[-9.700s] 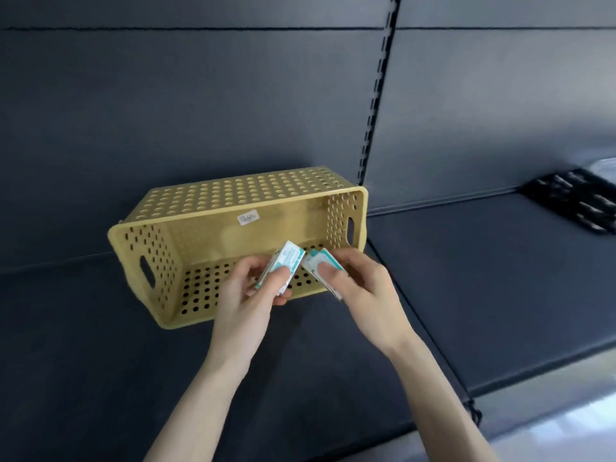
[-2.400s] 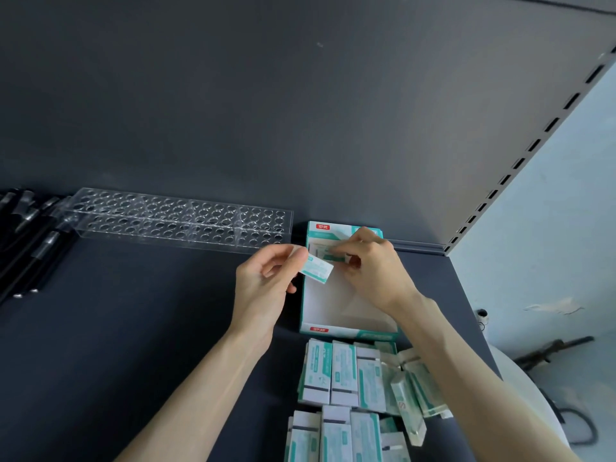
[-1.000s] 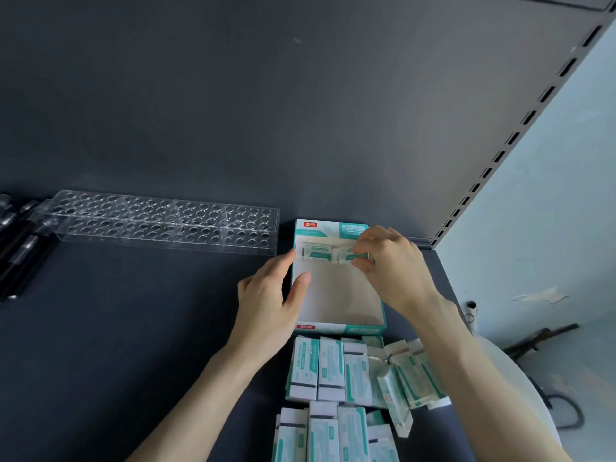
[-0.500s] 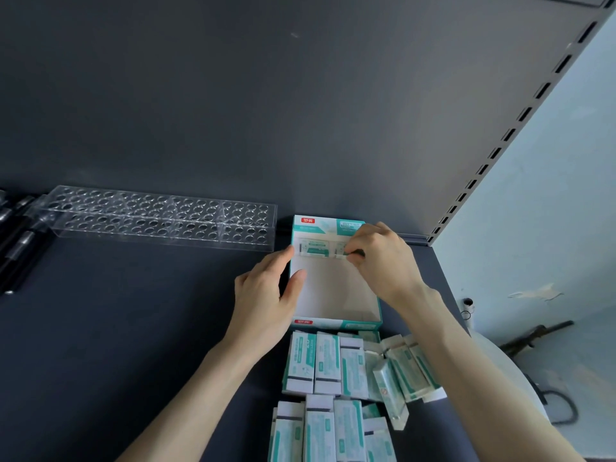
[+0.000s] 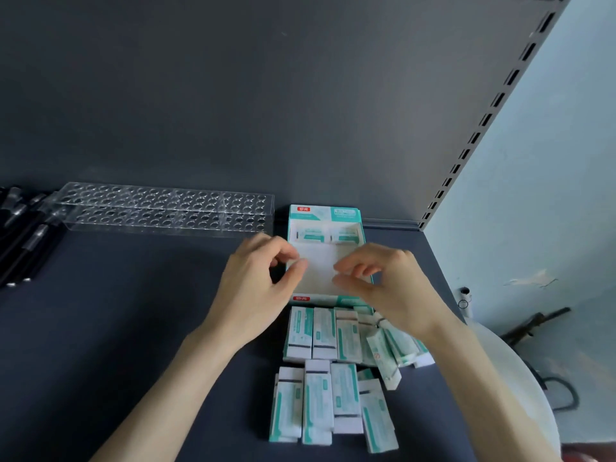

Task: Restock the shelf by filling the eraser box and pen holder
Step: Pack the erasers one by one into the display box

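A white and teal eraser box (image 5: 320, 275) lies open on the dark shelf, with two erasers (image 5: 325, 235) side by side along its far wall. My left hand (image 5: 256, 291) hovers over the box's left edge and my right hand (image 5: 390, 288) over its right side. Both have loosely curled fingers and hold nothing. Several loose teal and white erasers (image 5: 328, 371) lie in rows on the shelf in front of the box. The clear pen holder (image 5: 160, 210) with many round holes stands to the left, against the back wall.
Black pens (image 5: 23, 235) lie in a pile at the far left of the shelf (image 5: 100, 328). The shelf's right end meets a slotted upright (image 5: 480, 128), with a pale wall beyond. A white round object (image 5: 520, 388) sits below the shelf's right end.
Both hands have let go of the erasers set at the back of the box and drawn back toward me over the middle of the box.
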Demonstrator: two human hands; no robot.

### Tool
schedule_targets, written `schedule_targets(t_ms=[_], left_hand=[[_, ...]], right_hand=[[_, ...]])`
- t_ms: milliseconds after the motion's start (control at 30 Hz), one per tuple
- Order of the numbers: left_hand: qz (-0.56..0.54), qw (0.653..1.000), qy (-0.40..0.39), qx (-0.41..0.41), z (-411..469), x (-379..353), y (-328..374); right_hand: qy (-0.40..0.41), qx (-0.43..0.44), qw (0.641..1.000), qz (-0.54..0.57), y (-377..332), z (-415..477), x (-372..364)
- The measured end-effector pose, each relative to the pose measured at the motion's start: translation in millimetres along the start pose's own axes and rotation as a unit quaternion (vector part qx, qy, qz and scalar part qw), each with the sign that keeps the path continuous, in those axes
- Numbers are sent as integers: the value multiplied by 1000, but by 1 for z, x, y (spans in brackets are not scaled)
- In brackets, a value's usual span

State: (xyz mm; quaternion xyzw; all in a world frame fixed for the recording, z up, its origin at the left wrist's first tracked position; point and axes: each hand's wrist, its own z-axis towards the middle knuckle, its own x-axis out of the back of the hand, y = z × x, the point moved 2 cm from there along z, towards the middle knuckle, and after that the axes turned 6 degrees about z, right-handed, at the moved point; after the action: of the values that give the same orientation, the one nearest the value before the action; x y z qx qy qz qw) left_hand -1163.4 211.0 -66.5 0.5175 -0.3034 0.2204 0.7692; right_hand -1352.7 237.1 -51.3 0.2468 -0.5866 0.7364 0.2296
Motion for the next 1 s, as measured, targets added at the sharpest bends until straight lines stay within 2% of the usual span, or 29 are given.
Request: schedule_targets(t_ms=[100,300,500,633,733,867,1000], left_hand=[[-16,998,-57,-7,-27,5,1],[8,992,-125,9,-51,0,-9],[-45,994,-101,15,-56,2,-3],[-129,987,-78,57,-56,7,-3],[-201,971,-85,96,-52,7,-1],[-329,931,-87,130,-37,12,7],[-397,902,-68,152,-13,13,13]], right_hand=[[-31,-17,999,-5,-8,-28,-4],[-103,-24,989,-103,-17,-42,-15],[-134,-45,981,-130,-25,-40,-14],[-111,-90,990,2,-27,-41,-11],[-91,-83,986,116,-26,-36,-10],[-44,-82,953,288,-25,-22,-5],[4,-72,930,362,-24,-5,3]])
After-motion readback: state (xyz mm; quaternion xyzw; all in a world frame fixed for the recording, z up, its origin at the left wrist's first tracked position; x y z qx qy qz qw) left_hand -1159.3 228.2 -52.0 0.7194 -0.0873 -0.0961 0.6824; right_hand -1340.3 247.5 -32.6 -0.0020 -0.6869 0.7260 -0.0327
